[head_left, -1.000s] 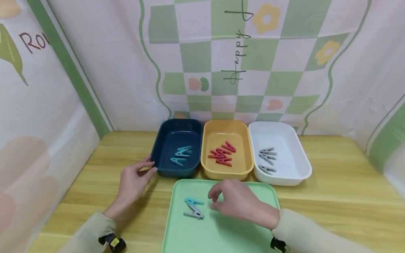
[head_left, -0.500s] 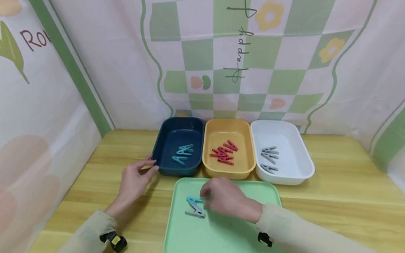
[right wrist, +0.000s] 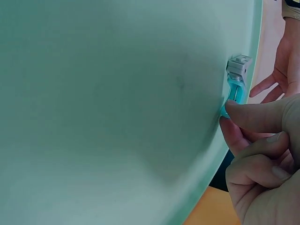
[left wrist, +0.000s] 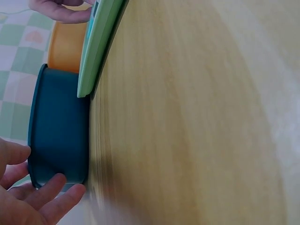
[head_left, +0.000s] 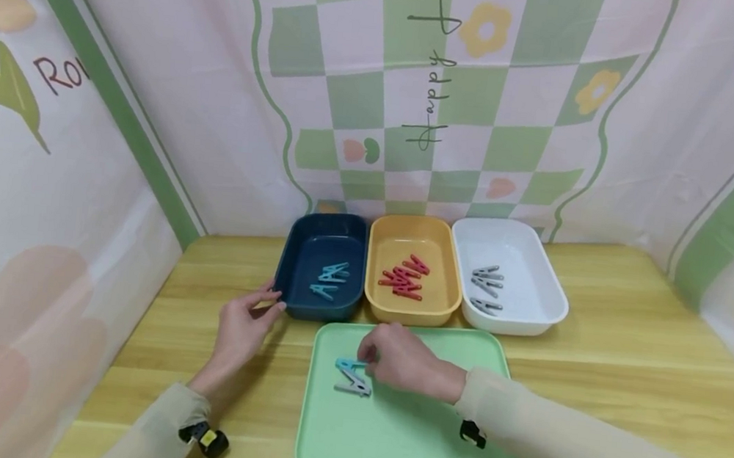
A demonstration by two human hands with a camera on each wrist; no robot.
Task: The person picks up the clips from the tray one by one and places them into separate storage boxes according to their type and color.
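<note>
In the head view my right hand [head_left: 409, 362] is over the left part of the green tray [head_left: 413, 440]. Its thumb and index finger pinch one end of a light blue clothespin [head_left: 347, 364]; the right wrist view shows the thumb tip on that clothespin [right wrist: 236, 91]. A grey clothespin [head_left: 355, 385] lies right against the blue one. My left hand [head_left: 246, 328] touches the near left corner of the dark blue bin [head_left: 322, 309]. In the left wrist view its fingers [left wrist: 49, 192] are fairly straight and spread around the bin's corner.
A yellow bin [head_left: 412, 314] with several red clothespins [head_left: 404, 284] stands beside the blue bin, which has several blue clothespins [head_left: 329, 277]. Right of it, a white bin [head_left: 533, 297] has 3 grey clothespins [head_left: 486, 285]. A patterned cloth [head_left: 420, 94] hangs behind the wooden table [head_left: 629, 335].
My right hand has moved left across the tray to the blue clothespin, and its thumb and index finger have come together on it. The left hand stays at the bin.
</note>
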